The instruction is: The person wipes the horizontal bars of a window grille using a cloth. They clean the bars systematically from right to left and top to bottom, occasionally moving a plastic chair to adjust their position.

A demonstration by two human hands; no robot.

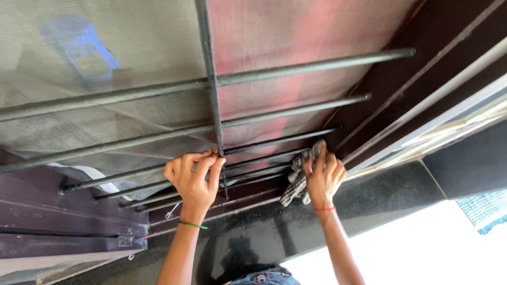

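Cloth against window bars, both my hands up on the grille.

My right hand (pixel 323 178) presses a soft, light, bunched checked cloth (pixel 299 179) onto a stiff bar, fingers half curled over it; hold it by the bunch. My left hand (pixel 194 177) curls closed around the upright bar (pixel 211 84).

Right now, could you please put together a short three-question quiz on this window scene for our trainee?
1. True or false: the right hand presses a checked cloth against the metal window bars.
2. What does the left hand grip: A) the cloth, B) a bar, C) the black stone sill?
3. What lies behind the bars?

Key: 1 true. 2 B. 3 a fine mesh screen.
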